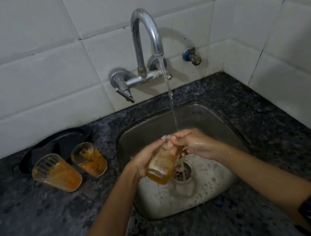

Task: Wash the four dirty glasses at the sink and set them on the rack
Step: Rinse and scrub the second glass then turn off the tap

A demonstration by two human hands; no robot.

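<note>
We hold one dirty glass (163,164) over the sink (218,187), our left hand (145,160) wrapped round its body, base tilted down toward us and mouth angled up and away toward the running stream (171,103). Our right hand (193,144) sits at that far rim, fingers curled at or just inside the mouth (we cannot tell which), so it is nearer for scrubbing. Two more orange-stained glasses (57,173) (88,159) stand upright on the desk (35,228) to the left.

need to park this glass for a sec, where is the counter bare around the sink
Bare granite counter lies in front of the two dirty glasses, left of the sink. Another bare strip lies right of the sink, toward the tiled corner. Crowded: back left, where the glasses stand before a dark plate.
</note>
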